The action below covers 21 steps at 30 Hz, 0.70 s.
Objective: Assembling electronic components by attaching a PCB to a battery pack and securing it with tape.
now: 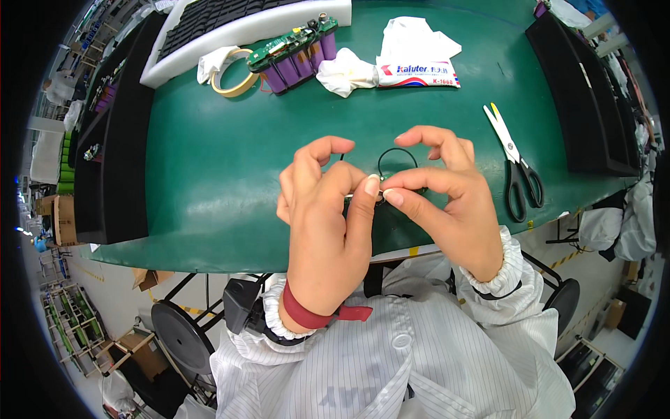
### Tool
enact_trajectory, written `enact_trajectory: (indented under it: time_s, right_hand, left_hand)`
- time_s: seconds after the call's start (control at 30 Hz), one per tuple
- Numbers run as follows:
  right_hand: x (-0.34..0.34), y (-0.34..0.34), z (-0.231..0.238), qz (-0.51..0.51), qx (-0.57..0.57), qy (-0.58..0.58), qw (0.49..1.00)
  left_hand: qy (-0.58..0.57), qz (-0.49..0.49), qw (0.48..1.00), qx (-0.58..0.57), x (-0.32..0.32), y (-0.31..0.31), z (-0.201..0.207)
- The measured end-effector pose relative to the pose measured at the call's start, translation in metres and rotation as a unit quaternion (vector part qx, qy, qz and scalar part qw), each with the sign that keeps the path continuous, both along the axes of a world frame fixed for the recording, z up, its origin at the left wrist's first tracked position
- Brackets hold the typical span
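Both of my hands meet over the green-topped table, thumbs and forefingers pinched close together. Between the fingertips sits a small part with a thin black cable [396, 149] that loops up behind my right fingers. My left hand [324, 202], with a dark red band at the wrist, pinches one side of that part. On its other side my right hand [447, 192] pinches it, with the remaining fingers curled loosely. The fingertips hide most of the part, so its kind cannot be made out. Beyond the hands stands a purple battery pack [296, 59] topped with a green circuit board.
A roll of tan tape [232, 89], crumpled white tissue [345, 72] and a white tube [419, 72] lie at the back. Scissors with black handles [515, 157] lie at right. Black racks [112, 160] border the left; another black rack [583, 91] stands right. A white foam tray [157, 75] is far left.
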State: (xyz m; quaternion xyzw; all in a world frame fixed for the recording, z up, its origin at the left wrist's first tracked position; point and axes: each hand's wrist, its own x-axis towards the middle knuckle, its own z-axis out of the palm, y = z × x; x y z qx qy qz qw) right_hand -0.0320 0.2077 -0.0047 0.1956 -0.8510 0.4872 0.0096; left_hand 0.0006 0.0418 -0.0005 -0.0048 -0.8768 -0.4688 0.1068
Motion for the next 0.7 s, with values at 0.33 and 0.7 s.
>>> enact_trajectory:
  time_s: [0.33, 0.7]
  right_hand:
    - [0.002, -0.01, -0.014, 0.021, -0.041, 0.038, 0.998]
    - [0.011, -0.012, -0.024, -0.08, 0.012, 0.337, 0.938]
  left_hand:
    - [0.057, -0.004, 0.992, -0.112, 0.004, -0.008, -0.003]
    - [0.033, -0.009, 0.995, -0.09, -0.005, 0.0, -0.013]
